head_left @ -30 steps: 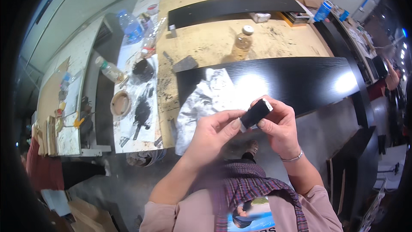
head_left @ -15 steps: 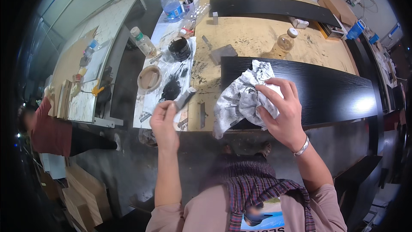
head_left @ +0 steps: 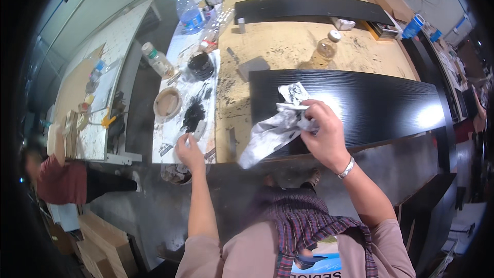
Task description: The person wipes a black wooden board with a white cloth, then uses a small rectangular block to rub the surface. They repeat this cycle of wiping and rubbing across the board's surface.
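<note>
Right hand [head_left: 325, 135]: pinching soft, crumpled, black-smudged cloth [head_left: 270, 135], trailing toward nine o'clock
Left hand [head_left: 190, 152]: fingers closed on small pale piece [head_left: 200, 128], one o'clock
Board [head_left: 365, 105]: glossy black, grained, beneath cloth

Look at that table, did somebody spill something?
Yes, it looks messy: a big black smear lies on the white sheet, nearer the person than the black cup. It stands out against the pale sheet. The cloth in the right hand has dark stains too. I can't tell whether anything was spilled.
</note>
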Motion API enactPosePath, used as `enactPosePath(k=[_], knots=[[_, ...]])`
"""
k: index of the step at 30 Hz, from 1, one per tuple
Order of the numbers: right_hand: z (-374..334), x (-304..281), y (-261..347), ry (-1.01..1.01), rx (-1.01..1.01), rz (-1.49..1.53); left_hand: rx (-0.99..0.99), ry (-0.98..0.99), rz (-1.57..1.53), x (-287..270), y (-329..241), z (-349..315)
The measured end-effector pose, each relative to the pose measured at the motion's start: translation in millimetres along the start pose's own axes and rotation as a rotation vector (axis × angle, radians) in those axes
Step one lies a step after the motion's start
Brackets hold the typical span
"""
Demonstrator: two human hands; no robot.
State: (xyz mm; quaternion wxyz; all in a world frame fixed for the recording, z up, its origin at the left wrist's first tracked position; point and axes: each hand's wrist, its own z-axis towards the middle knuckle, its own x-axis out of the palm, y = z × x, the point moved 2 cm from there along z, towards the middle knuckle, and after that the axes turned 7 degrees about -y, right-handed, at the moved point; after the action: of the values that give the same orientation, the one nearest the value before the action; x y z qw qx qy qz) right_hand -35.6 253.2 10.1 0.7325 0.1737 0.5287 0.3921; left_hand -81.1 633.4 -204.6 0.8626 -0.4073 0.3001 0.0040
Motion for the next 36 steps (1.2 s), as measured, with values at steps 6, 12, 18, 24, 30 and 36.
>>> enactPosePath(k=[6,12,18,24,30,36], knots=[[-7.3,1.8,21.2,-0.128,-0.430,-0.175,-0.276,0.167,-0.354,5.1,-26.5,-9.0],[-47.2,-62.6,-40.0,0.028,-0.274,-0.410,-0.172,0.286,-0.398,-27.7,-62.6,-0.1],[-49.2,-184.9,-119.7,-0.464,0.057,-0.757,-0.228,0.218,-0.454,-61.0,-72.3,13.6],[-24.7,31.3,10.8,0.268,-0.524,-0.160,-0.063,0.407,-0.609,-36.1,-165.5,16.6],[-13.1,-3.2,-34.0,0.175,-0.289,-0.207,0.039,0.433,-0.553,-56.4,-188.6,20.4],[-47.9,-192.0,-202.6,-0.195,0.269,-0.610,-0.133,0.322,-0.485,-77.4,-111.9,37.2]])
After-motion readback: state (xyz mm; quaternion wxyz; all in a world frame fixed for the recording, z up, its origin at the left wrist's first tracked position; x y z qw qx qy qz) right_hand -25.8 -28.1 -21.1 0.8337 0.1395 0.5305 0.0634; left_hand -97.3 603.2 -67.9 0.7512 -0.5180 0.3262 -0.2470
